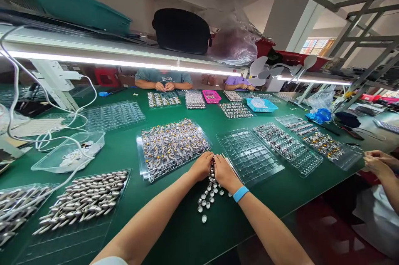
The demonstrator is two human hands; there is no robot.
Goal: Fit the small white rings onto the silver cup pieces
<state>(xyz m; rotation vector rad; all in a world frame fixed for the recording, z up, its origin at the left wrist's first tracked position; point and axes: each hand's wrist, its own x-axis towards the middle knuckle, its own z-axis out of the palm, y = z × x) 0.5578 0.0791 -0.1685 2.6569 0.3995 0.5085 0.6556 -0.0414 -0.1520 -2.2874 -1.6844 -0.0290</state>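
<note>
My left hand (202, 166) and my right hand (225, 172) are close together on the green table, fingers curled over the top of a heap of small silver metal parts (208, 197). Both look pinched on small parts, too small to name. The right wrist wears a blue band (240, 193). Just beyond the hands lies a clear tray full of silver pieces (173, 145). To the right sits an empty clear grid tray (249, 156).
More filled trays lie at the lower left (85, 198) and right (288, 147). A clear tub (67, 152) and white cables (46, 132) sit at the left. Two people work across the table (163, 80); another person's hands (375, 161) are at the right edge.
</note>
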